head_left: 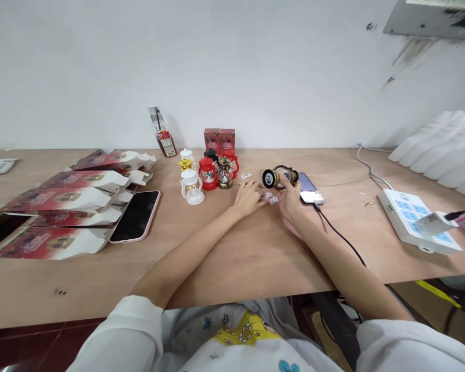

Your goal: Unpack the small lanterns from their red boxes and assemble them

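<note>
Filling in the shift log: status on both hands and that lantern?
Right hand holding bronze-and-black lantern on its side. Left hand beside small white pieces, grip unclear. Cabled phone close by right hand.

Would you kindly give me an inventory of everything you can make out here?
Standing lanterns: seven; two white, two red, black, bronze, gold; mid-table
Held lantern: one, bronze, in the right hand
Small boxes: two, red, by the wall
Bottle: one, red-labelled, by the wall
Cartons: several, red and white, left
Dark-screened phone: one, pink-edged, beside the cartons
Lit phone: one, beyond the right hand
Black cable: one, at the lit phone
White pieces: several, between the hands and beyond
Power strip: one, white and blue, right
Stacked items: several, white, far right
Table: one, brown
Wall: white, behind
Left hand: one, on the table
Right hand: one, holding the lantern
Sleeves: two, white, lower corners
</note>
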The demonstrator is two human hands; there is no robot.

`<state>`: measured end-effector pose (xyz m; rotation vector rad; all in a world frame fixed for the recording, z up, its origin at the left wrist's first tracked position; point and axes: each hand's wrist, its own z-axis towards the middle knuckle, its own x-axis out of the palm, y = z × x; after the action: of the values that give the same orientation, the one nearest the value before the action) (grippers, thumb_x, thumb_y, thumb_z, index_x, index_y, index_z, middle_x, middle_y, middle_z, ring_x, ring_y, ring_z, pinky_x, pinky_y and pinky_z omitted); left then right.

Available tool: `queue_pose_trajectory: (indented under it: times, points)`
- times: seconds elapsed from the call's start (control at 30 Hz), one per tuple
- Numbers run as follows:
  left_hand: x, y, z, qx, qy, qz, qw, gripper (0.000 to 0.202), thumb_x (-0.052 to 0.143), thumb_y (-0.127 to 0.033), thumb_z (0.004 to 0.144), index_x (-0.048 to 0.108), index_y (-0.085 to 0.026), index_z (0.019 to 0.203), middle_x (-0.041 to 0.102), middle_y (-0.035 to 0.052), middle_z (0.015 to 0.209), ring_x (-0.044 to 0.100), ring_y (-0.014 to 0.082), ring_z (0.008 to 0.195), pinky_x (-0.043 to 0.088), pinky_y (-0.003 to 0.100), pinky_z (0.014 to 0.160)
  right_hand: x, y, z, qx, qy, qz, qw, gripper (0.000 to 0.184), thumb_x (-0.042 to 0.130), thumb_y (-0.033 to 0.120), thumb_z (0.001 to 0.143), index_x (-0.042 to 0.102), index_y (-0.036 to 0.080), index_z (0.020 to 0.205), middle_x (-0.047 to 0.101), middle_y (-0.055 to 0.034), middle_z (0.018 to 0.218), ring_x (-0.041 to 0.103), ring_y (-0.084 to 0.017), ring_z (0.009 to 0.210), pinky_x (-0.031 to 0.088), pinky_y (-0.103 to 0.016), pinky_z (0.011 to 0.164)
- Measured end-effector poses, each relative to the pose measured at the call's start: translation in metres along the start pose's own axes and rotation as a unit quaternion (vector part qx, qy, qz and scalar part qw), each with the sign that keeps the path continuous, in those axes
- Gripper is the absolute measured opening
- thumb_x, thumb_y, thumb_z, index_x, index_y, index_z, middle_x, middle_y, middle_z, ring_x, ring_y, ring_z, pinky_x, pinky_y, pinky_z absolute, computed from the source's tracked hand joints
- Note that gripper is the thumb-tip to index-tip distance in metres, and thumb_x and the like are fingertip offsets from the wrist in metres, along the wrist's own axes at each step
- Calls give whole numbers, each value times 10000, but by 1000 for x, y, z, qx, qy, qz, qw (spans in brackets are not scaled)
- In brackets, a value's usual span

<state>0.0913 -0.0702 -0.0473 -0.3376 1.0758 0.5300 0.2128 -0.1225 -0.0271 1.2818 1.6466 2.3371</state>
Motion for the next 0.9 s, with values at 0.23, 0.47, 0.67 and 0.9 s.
queue_pose_trajectory:
  times: [0.23, 0.47, 0.67, 0.9]
  points:
    - [4, -16, 14, -45, 4, -14, 999, 485, 526, -488, 833, 549, -115, 1141, 538, 179, 1221, 393, 311, 1219, 286, 436, 1001, -1, 2, 3, 2, -10, 5, 1000, 475, 774, 309, 585, 418, 257, 894, 612, 35, 940, 637, -128, 825, 594, -304, 689]
    - [-2, -6, -5, -234, 2, -65, 970, 715, 561, -573, 765, 405, -69, 1247, 396, 232, 1349, 351, 360, 1251, 299, 460, 1019, -1, 5, 2, -10, -26, 6, 1000, 469, 773, 324, 596, 423, 253, 900, 591, 29, 977, 612, -146, 945, 585, -340, 758]
    - [4, 2, -10, -243, 43, -47, 968, 649, 467, -453, 860, 320, 1, 1298, 358, 275, 1384, 298, 346, 1319, 269, 431, 1063, -1, 4, 2, -3, -37, 13, 999, 471, 766, 317, 603, 419, 261, 916, 583, 31, 1013, 612, -140, 943, 587, -334, 747]
    - [5, 12, 5, -206, 36, -32, 977, 447, 433, -404, 876, 470, -48, 1144, 458, 231, 1254, 412, 330, 1178, 357, 447, 968, 0, 4, 2, 2, -24, 20, 1000, 472, 767, 302, 596, 412, 260, 903, 585, 35, 1007, 622, -137, 908, 593, -341, 737]
